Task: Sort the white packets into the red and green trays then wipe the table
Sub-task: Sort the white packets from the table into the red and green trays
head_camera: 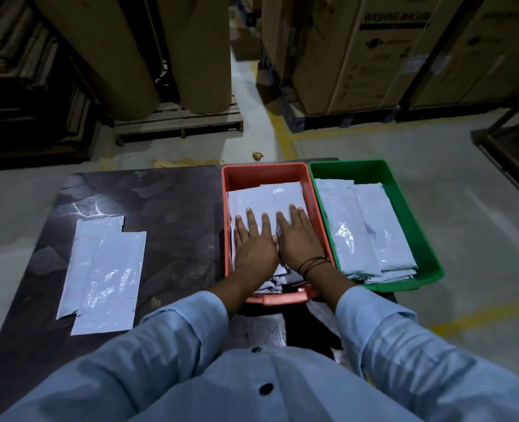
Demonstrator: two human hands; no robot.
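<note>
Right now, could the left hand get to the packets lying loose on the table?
Probably yes. The left hand rests flat inside the red tray, holding nothing; beyond the tray wall only bare table separates it from the loose packets.

Ahead of me two big brown paper rolls [124, 56] stand upright, side by side, on a wooden pallet [179, 123]. To their right is a row of tall cardboard boxes [358, 56] on dark pallets [294, 117]; one box reads "WASHING MACHINE" (the last letters run into a dark post in front). Between rolls and boxes a narrow aisle of grey concrete floor [434, 166] leads away, marked with a worn yellow line [285, 138]. A small crumpled brownish scrap [257, 155] lies on the floor just beside that line. On my far left there are dark stacked boards [23, 71], and at the right edge a dark wooden frame [510, 153].
</note>
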